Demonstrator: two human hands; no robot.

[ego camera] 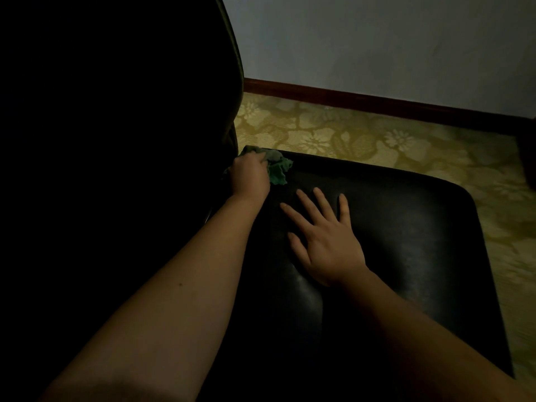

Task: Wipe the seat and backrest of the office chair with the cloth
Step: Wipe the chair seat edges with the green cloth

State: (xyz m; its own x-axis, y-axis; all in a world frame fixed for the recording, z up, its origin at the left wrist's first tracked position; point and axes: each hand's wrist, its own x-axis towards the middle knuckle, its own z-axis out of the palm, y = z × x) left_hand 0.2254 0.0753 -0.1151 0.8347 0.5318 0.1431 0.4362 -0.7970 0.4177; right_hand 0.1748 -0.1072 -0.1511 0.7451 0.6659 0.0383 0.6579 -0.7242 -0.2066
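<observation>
The office chair's black leather seat fills the middle and right of the head view. Its dark backrest rises on the left, almost lost in shadow. My left hand grips a crumpled green cloth at the far corner of the seat, where the seat meets the backrest. Part of the cloth is hidden under that hand. My right hand lies flat on the middle of the seat with its fingers spread and straight, holding nothing.
A yellow-green floral carpet surrounds the chair on the far and right sides. A pale wall with a dark red skirting board runs behind it. The room is dim.
</observation>
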